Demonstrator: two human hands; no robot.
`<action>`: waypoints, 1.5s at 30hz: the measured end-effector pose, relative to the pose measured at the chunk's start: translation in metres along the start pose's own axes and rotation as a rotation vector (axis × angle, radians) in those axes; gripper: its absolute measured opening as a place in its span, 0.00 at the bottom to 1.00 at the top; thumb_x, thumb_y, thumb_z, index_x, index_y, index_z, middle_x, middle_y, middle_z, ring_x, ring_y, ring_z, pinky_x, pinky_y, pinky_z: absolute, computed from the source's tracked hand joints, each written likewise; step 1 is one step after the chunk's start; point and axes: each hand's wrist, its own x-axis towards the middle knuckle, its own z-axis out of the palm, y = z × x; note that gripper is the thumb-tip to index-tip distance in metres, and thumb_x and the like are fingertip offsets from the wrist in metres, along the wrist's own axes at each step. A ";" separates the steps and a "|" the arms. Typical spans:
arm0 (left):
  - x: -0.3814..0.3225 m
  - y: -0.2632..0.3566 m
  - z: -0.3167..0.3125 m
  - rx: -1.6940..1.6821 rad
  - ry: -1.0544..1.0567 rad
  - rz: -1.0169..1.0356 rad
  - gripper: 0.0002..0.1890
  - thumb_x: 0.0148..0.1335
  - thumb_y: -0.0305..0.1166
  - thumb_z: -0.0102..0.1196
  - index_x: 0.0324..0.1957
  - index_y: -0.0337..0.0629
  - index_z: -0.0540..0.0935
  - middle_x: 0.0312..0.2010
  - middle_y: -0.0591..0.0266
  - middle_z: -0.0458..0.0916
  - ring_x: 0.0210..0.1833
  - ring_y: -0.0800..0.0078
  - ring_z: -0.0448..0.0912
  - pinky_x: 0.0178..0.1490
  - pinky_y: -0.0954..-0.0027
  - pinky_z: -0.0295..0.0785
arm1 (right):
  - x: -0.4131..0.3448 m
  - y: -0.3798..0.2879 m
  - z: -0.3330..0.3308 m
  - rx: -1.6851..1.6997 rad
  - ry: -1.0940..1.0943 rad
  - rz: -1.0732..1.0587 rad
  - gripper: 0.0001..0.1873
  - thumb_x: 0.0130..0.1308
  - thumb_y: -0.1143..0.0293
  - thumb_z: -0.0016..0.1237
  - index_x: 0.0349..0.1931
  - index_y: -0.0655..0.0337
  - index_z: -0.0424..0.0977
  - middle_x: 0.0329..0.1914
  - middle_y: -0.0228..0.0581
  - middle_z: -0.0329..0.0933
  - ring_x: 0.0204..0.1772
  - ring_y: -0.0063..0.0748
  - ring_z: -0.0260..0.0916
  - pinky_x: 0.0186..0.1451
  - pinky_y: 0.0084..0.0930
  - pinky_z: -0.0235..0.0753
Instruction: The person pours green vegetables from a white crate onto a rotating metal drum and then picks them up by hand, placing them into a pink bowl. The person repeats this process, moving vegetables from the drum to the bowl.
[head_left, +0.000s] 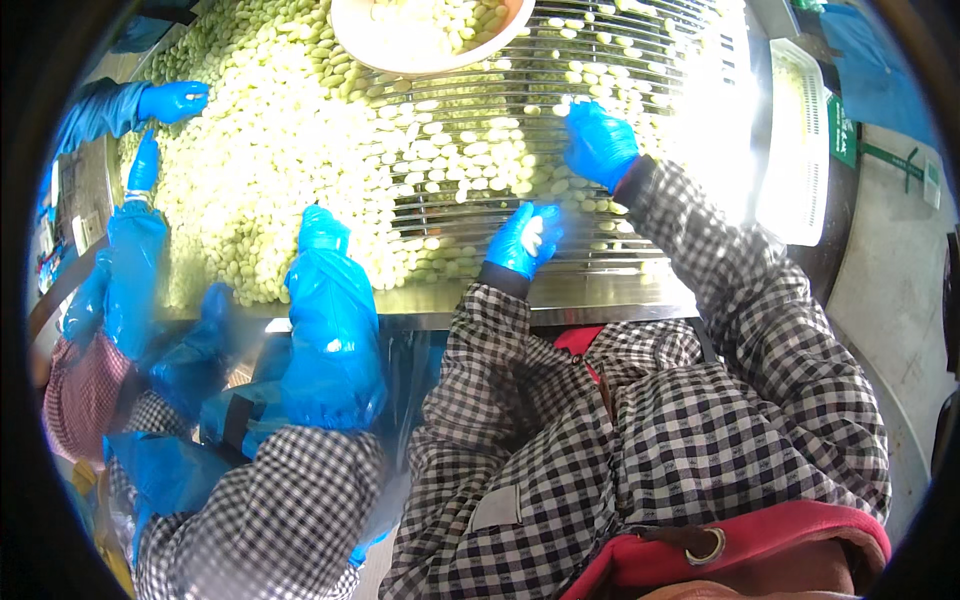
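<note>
Blue gloves cover both my hands. My left hand (526, 238) is palm up over the near part of a slatted metal rack (465, 225), its fingers curled around a few pale green oval fruits (532, 234). Farther out and to the right, my right hand (600, 144) reaches palm down over the rack, its fingertips at loose pale green fruits (592, 73); whether it holds one cannot be told. More such fruits lie scattered on the slats between and beyond my hands. A large heap of the fruits (247, 172) covers the left part of the table.
A round bowl (431, 67) of the fruits stands at the far middle. A white perforated plastic basket (806, 150) stands at the right edge. Co-workers in blue gloves and sleeves (330, 322) reach over the heap from the left. The metal table edge (540, 315) runs before me. Glare washes out the rack's right side.
</note>
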 end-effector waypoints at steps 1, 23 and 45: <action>0.001 -0.008 0.013 0.057 0.121 0.081 0.19 0.69 0.45 0.42 0.47 0.38 0.73 0.36 0.58 0.78 0.28 0.69 0.76 0.25 0.78 0.74 | -0.011 -0.007 -0.007 0.065 0.029 -0.008 0.14 0.46 0.70 0.52 0.36 0.62 0.72 0.32 0.47 0.73 0.34 0.45 0.74 0.33 0.37 0.75; -0.004 -0.015 0.035 -0.002 0.022 0.087 0.20 0.68 0.42 0.44 0.53 0.38 0.72 0.46 0.57 0.78 0.39 0.71 0.77 0.35 0.78 0.75 | -0.018 0.023 0.005 0.418 0.041 0.030 0.08 0.49 0.68 0.57 0.24 0.62 0.74 0.24 0.45 0.70 0.30 0.43 0.69 0.36 0.36 0.70; -0.046 0.010 0.071 -0.225 0.090 0.319 0.09 0.67 0.32 0.45 0.47 0.45 0.74 0.37 0.64 0.79 0.38 0.76 0.78 0.35 0.80 0.73 | -0.018 -0.041 -0.019 0.555 0.251 -0.294 0.06 0.56 0.73 0.57 0.33 0.63 0.79 0.23 0.44 0.77 0.25 0.35 0.73 0.29 0.26 0.72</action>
